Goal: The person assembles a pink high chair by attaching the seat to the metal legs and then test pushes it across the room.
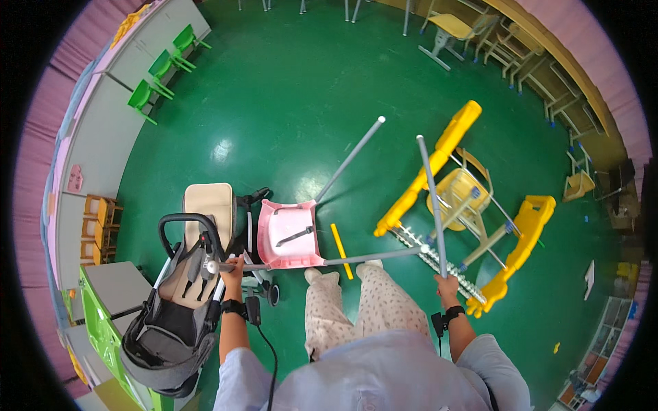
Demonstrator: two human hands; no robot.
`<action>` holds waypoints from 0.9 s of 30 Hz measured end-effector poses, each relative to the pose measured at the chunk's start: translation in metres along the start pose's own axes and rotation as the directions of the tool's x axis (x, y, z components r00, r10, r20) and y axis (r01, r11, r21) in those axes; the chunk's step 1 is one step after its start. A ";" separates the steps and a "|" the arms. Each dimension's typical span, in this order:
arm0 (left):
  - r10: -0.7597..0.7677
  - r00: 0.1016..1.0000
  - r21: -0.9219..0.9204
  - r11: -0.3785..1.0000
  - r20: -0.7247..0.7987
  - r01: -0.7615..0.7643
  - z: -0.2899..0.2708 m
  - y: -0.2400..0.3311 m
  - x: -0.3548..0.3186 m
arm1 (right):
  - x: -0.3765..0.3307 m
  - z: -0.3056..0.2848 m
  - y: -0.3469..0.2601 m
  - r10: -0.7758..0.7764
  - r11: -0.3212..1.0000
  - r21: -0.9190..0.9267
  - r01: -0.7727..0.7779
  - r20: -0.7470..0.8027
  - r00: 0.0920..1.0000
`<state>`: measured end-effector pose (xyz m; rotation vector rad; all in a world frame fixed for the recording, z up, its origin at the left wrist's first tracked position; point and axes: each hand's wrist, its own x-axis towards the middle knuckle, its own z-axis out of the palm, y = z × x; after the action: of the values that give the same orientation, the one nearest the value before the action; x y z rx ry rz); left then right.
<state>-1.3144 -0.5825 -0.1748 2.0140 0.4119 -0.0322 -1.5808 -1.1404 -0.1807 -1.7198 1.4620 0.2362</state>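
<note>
A pink child's high chair (290, 235) with dark straps lies tipped over in front of me, its grey tube legs pointing outward. My left hand (234, 275) is closed around one leg, near its white end cap, beside a grey and beige stroller (205, 212). My right hand (447, 286) grips the near end of a grey tube (432, 192) that slants away from me. This tube passes close to the white end of another chair leg (373, 256); I cannot tell whether they touch. A yellow stick (340, 251) lies on the floor near my feet.
Yellow plastic panels (428, 175) with a white rack, and a wooden-seated chair (460, 195) among them, stand to the right. Small green chairs (162, 66) line the cabinets at the far left. Desks and chairs (452, 26) stand along the far right wall.
</note>
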 end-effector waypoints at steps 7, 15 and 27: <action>0.307 0.947 0.232 0.918 0.098 -0.322 -0.020 -0.087 -0.074 | -0.030 -0.114 0.001 -0.002 0.994 0.103 0.021 -0.182 0.983; 0.080 0.774 0.459 0.765 0.629 -0.452 0.024 -0.013 -0.153 | -0.004 -0.157 -0.051 -0.238 0.953 0.149 0.263 -0.166 0.957; 0.082 0.878 0.371 0.885 0.472 -0.282 0.025 0.042 -0.118 | -0.030 -0.060 -0.185 -0.570 0.810 0.132 0.571 0.401 0.717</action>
<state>-1.4091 -0.6537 -0.1264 2.3870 -0.1026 -0.4979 -1.4486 -1.1672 -0.0377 -1.8876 0.5642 0.2521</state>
